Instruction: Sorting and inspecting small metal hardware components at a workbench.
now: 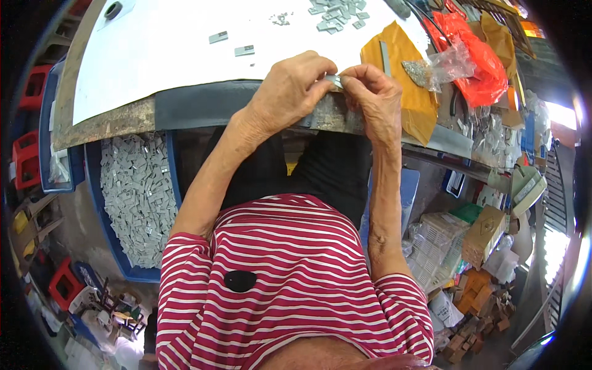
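Note:
Over the near edge of the table, my left hand and my right hand meet, both with fingers closed. Between their fingertips they pinch one small grey rectangular piece; the fingers cover much of it. On the white sheet to the left lie two similar loose grey pieces, one farther and one nearer. A pile of such grey pieces is spread at the far side. Left of that pile sits a small scatter of tiny metal parts.
Brown paper lies right of my hands, bearing a clear bag of tiny metal parts. Beyond is a red plastic bag. Below the table at left stands a blue bin full of grey pieces. Boxes crowd the right floor.

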Motion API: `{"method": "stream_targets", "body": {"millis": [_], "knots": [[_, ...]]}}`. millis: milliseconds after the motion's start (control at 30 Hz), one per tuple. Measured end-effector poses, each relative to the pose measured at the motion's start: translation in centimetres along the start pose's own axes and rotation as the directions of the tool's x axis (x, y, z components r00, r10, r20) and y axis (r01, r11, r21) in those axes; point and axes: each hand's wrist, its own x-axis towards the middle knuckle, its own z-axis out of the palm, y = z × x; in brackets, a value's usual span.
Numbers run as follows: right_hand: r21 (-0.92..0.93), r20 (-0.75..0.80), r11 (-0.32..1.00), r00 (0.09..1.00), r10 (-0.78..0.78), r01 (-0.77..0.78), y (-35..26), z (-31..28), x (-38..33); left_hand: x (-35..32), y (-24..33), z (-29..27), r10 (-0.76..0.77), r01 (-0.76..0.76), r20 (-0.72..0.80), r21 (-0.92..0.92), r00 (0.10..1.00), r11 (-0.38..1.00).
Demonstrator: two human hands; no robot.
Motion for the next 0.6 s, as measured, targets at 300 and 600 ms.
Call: {"method": "stream_targets", "body": {"millis": [300,600], "knots": [[0.118,0.096,0.993,0.995,-0.031,0.02,-0.1,1.3,0.4,-0.6,-0.9,-3.5,-0.04,0.049,-0.064,0.141,0.997,0.989],[0.088,0.08,0.996,0.996,-0.027,0.02,0.1,0.8,-0.5,-1.5,-6.8,-12.2,-0.286,0.376,-0.287,0.334,0.914,0.864]]}}
